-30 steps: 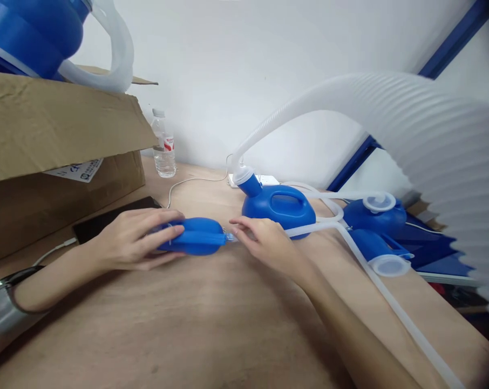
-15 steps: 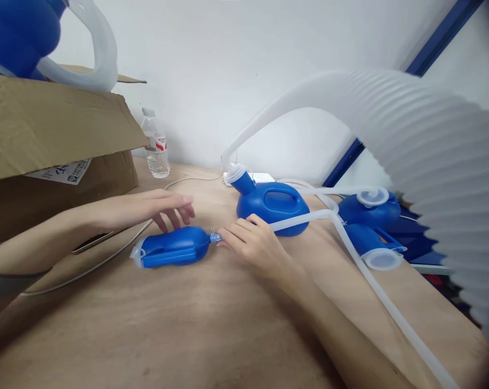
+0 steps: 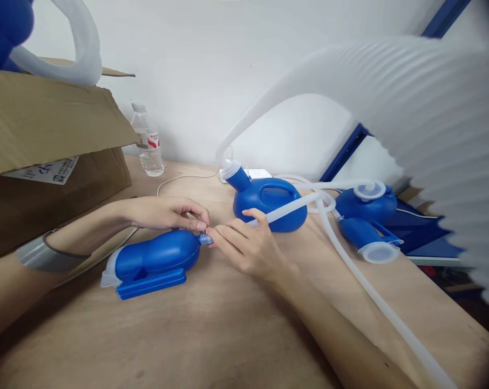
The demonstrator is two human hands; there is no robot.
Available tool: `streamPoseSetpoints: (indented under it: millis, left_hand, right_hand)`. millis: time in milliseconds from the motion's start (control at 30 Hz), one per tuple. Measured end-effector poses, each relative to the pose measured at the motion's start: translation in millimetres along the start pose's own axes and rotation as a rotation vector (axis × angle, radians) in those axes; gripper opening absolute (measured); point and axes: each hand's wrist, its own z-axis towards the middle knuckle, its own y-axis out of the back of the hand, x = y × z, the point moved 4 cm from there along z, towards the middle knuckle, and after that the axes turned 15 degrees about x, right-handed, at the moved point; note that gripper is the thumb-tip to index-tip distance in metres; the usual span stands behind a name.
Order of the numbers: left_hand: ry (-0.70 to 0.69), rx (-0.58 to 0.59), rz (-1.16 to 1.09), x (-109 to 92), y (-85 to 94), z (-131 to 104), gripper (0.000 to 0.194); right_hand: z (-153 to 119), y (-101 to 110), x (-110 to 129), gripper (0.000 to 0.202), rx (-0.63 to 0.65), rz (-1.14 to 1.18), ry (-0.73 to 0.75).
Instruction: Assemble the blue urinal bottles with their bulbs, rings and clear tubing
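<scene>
Both hands are pinching the small nozzle [image 3: 205, 238] of the blue bottle [image 3: 153, 263] lying on the wooden table [image 3: 212, 335], left hand [image 3: 169, 212] and right hand [image 3: 244, 246] fingertips closed on it, with the thin tube [image 3: 350, 270] seemingly not yet attached.

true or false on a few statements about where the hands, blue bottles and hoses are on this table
1. Both hands, left hand and right hand, meet at the narrow end of the lying blue bottle. True.
2. The water bottle lies on its side. False: it stands upright by the wall.
3. A corrugated hose joins the neck of the handled blue jug. True.
4. The cardboard box is right of the hands. False: it is on the left.
</scene>
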Motion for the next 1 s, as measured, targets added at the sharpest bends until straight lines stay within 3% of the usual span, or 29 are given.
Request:
streamPoseSetpoints:
  millis: [133,300,567,1000]
  left_hand:
    - [0.009,0.106,-0.098,0,-6.4,4,0.042]
    - [0.009,0.103,-0.170,1,-12.2,5,0.039]
    - [0.015,0.116,-0.233,9,-20.0,2,0.039]
    - [0.015,0.084,-0.193,15,-24.5,11,0.040]
  right_hand:
    - [-1,-1,-1,0.016,0.010,-0.014,-0.005]
    - [-3,-1,-5,0.020,-0.009,0.036,0.004]
    - [-5,-7,-6,0.021,0.106,0.095,0.042]
    - [-16,-20,-11,0.025,0.149,0.181,0.013]
